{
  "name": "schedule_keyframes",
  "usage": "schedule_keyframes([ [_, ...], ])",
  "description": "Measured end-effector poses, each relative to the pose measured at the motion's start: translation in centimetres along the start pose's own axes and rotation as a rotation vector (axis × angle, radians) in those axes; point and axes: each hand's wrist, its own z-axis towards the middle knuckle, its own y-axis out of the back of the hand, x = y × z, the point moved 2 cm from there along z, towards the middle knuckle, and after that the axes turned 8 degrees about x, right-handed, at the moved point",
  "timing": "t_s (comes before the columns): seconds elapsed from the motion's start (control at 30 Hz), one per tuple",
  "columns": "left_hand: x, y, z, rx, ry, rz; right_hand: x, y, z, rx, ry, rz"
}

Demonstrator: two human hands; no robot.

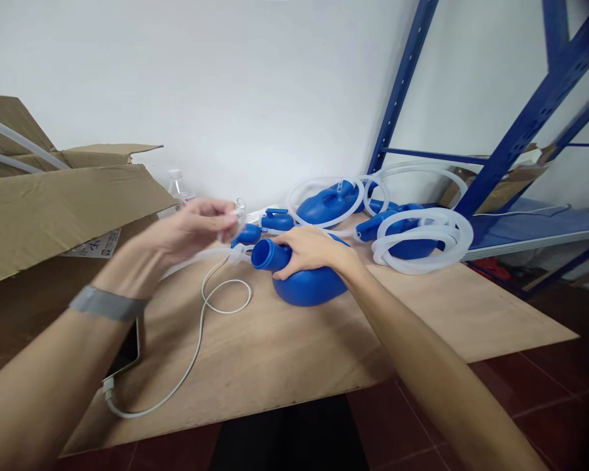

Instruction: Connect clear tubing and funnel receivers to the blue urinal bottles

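Near the middle of the table, a blue plastic urinal bottle [308,288] lies tilted, its open round neck turned to the left. My right hand [307,252] is closed around its upper part, just behind the neck. To the left of that neck, my left hand [209,221] is raised and pinches a small clear plastic piece [239,212], slightly blurred. Behind my hands are more blue bottles [326,206] with coiled translucent tubes [422,241]. The handle of the held bottle is mostly hidden under my right hand.
An open cardboard box [73,196] with tubes sticking out stands at the left. A white cable [199,333] runs across the wooden table [275,353] to a phone [127,350]. A clear bottle [175,186] stands by the wall; a blue metal shelf [535,229] is at the right.
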Motion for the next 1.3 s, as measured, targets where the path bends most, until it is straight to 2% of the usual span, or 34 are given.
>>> schedule_keyframes([
  [0.03,-0.7,0.7,-0.6,-0.046,-0.012,0.012,-0.2,0.0,-0.1,-0.002,0.002,-0.003],
  [0.1,-1.3,1.5,-1.6,-0.024,0.087,0.192,-0.4,0.1,-0.4,-0.004,-0.004,-0.01],
  [0.2,-0.6,1.5,-2.5,-0.002,0.183,0.465,-0.2,0.1,-0.5,0.002,-0.035,-0.01],
  [0.27,0.6,0.4,-2.7,0.002,0.179,0.45,0.0,0.1,-0.4,0.005,-0.064,-0.011],
  [0.37,2.6,-2.3,-2.7,-0.029,0.151,0.397,0.4,0.1,-0.4,0.014,-0.082,-0.012],
  [0.5,4.1,-5.9,-2.6,-0.111,0.144,0.546,0.0,0.0,-0.5,0.019,-0.117,-0.005],
  [0.63,4.5,-8.4,-2.4,0.063,0.228,0.927,-1.5,0.1,-0.7,0.001,-0.277,-0.036],
  [0.73,4.1,-9.3,-2.2,0.184,0.173,1.122,-2.9,0.0,-0.5,-0.02,-0.392,-0.102],
  [0.83,3.8,-10.6,-2.5,0.206,0.045,1.214,-4.3,-0.2,0.2,-0.144,-0.451,-0.149],
  [0.97,4.4,-13.7,-3.3,0.295,-0.232,1.308,-4.6,-0.9,1.7,-0.379,-0.386,-0.247],
  [1.03,5.3,-14.7,-3.2,0.363,-0.244,1.318,-3.4,-1.7,2.7,-0.469,-0.327,-0.293],
  [1.1,6.3,-14.7,-2.7,0.374,-0.189,1.296,-1.7,-2.8,4.1,-0.453,-0.263,-0.252],
  [1.17,6.8,-14.2,-2.1,0.336,-0.166,1.228,-0.3,-4.4,5.8,-0.332,-0.201,-0.093],
  [1.23,6.7,-13.5,-1.9,0.294,-0.181,1.144,0.3,-5.6,7.3,-0.284,-0.236,0.12],
  [1.3,6.0,-12.3,-1.9,0.275,-0.186,1.045,0.3,-6.5,8.6,-0.257,-0.28,0.217],
])
